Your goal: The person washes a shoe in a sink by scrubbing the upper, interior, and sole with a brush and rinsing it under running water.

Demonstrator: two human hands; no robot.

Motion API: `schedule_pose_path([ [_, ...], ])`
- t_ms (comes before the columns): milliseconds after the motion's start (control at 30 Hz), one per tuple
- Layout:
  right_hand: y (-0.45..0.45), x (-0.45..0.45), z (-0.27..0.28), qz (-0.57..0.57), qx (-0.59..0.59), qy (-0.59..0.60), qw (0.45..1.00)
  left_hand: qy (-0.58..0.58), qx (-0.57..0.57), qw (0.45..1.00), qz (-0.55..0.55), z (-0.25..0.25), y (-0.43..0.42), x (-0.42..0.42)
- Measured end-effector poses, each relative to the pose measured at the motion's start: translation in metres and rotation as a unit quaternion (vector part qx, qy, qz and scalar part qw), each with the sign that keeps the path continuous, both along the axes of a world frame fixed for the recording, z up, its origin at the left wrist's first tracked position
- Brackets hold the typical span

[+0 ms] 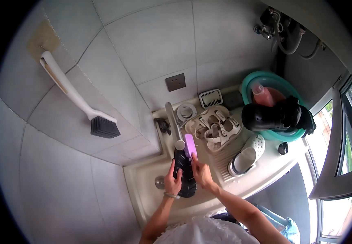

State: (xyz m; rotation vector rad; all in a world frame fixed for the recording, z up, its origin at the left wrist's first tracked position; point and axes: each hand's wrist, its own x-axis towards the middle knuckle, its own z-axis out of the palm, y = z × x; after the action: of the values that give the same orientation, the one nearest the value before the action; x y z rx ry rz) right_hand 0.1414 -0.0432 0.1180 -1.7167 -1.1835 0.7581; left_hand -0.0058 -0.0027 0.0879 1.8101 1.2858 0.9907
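My left hand [173, 181] grips a black shoe [189, 188] from its left side, over the sink basin [144, 201]. Fingers of my right hand [201, 174] close round a purple brush [190, 143], which lies along the shoe's upper right edge. The bristles are hidden. Just above the shoe's far end is the round tip of the faucet [179, 144]. A pair of beige sandals [229, 129] rests on the ribbed drainboard to the right, with a white clog [247, 156] nearer me.
A teal basin [249, 83] holds a pink bottle [262, 95] and black shoes [265, 116]. A soap dish [211, 98] stands by the wall. On the left wall hangs a white-handled brush [68, 87]. An open window [340, 162] is at right.
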Motion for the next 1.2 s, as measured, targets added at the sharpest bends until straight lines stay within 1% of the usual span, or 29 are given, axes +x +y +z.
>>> schedule_pose_path([
  [67,-0.017,-0.014,-0.003,0.039,0.079,-0.026,0.996,-0.033,0.088,0.995,0.023,-0.008,0.009,-0.001],
  [100,-0.017,-0.016,-0.008,0.043,0.168,-0.104,0.979,-0.049,0.155,0.987,0.014,-0.010,0.013,0.000],
  [133,-0.013,-0.013,-0.014,0.039,0.150,-0.084,0.984,-0.062,0.222,0.973,0.006,-0.013,0.017,0.001],
  [167,-0.009,-0.010,-0.020,0.033,0.133,-0.063,0.989,-0.041,0.102,0.994,-0.002,-0.014,0.009,-0.005],
  [200,-0.005,-0.007,-0.024,0.027,0.116,-0.043,0.992,-0.019,-0.022,1.000,-0.008,0.002,-0.001,-0.007],
  [233,0.007,0.003,-0.015,-0.004,0.038,-0.031,0.999,0.030,-0.058,0.998,-0.017,0.020,-0.006,-0.008],
  [267,0.014,0.012,-0.009,-0.018,-0.001,-0.020,1.000,0.033,-0.035,0.998,-0.026,0.017,-0.006,-0.009],
  [300,0.008,0.011,-0.006,-0.016,-0.013,-0.015,1.000,0.016,-0.015,1.000,-0.019,0.015,-0.004,-0.009],
  [333,-0.004,0.006,-0.006,-0.003,-0.007,-0.020,1.000,-0.001,0.004,1.000,-0.012,0.011,-0.002,-0.009],
  [367,-0.016,-0.003,-0.005,0.008,0.017,-0.031,0.999,-0.017,0.000,1.000,0.005,0.007,0.000,-0.011],
  [400,-0.028,-0.013,-0.005,0.018,0.067,-0.046,0.997,-0.031,-0.008,0.999,0.020,0.002,0.003,-0.012],
  [433,-0.033,-0.019,-0.005,0.022,0.119,-0.069,0.990,-0.064,0.117,0.991,0.018,-0.004,0.009,-0.006],
  [467,-0.032,-0.019,-0.006,0.020,0.124,-0.076,0.989,-0.063,0.112,0.992,0.016,-0.009,0.007,-0.008],
  [500,-0.026,-0.012,-0.004,0.017,0.108,-0.075,0.991,-0.071,0.045,0.996,0.011,-0.004,0.004,-0.009],
  [533,-0.013,-0.002,-0.001,0.011,0.037,-0.017,0.999,-0.079,-0.022,0.997,0.006,0.002,0.000,-0.010],
  [567,-0.008,0.003,0.001,-0.002,0.018,-0.010,1.000,-0.054,-0.097,0.994,-0.002,0.009,-0.002,-0.011],
  [600,-0.004,0.008,0.003,-0.015,0.000,-0.003,1.000,-0.044,-0.142,0.989,-0.002,0.029,-0.003,-0.007],
  [633,0.000,0.013,0.005,-0.027,-0.019,0.005,0.999,-0.066,-0.071,0.995,0.004,0.012,0.001,-0.008],
  [667,-0.011,0.009,0.006,-0.006,-0.004,-0.009,1.000,-0.088,0.002,0.996,0.010,0.000,0.008,-0.007],
  [700,-0.024,0.003,0.008,0.011,0.055,-0.002,0.998,-0.144,-0.032,0.989,0.005,-0.012,0.015,-0.007],
  [733,-0.033,-0.001,0.005,0.026,0.050,0.001,0.998,-0.197,-0.071,0.978,0.001,-0.009,0.016,-0.008],
  [767,-0.043,-0.006,0.001,0.041,0.045,0.004,0.998,-0.172,-0.067,0.983,-0.012,-0.005,0.015,-0.009],
  [833,-0.036,0.000,-0.005,0.029,0.035,0.003,0.999,-0.155,-0.079,0.985,-0.014,-0.008,0.014,-0.010],
  [933,-0.004,0.024,-0.011,0.002,0.025,-0.020,0.999,-0.130,-0.120,0.984,-0.006,-0.016,0.016,-0.012],
  [1000,0.006,0.036,-0.011,-0.017,0.011,-0.012,1.000,-0.206,-0.106,0.972,-0.028,-0.022,0.018,-0.016],
  [1067,0.009,0.047,-0.003,-0.040,-0.017,0.018,0.999,-0.209,-0.099,0.973,-0.025,-0.001,0.014,-0.017],
  [1133,0.008,0.056,-0.011,-0.041,-0.036,0.056,0.997,-0.271,-0.138,0.952,-0.031,0.005,0.013,-0.022],
  [1167,0.008,0.058,-0.012,-0.038,-0.036,0.056,0.997,-0.233,-0.103,0.967,-0.028,0.002,0.015,-0.024],
  [1200,0.008,0.059,-0.013,-0.027,-0.049,0.099,0.993,-0.227,-0.089,0.969,-0.028,0.002,0.016,-0.024],
])
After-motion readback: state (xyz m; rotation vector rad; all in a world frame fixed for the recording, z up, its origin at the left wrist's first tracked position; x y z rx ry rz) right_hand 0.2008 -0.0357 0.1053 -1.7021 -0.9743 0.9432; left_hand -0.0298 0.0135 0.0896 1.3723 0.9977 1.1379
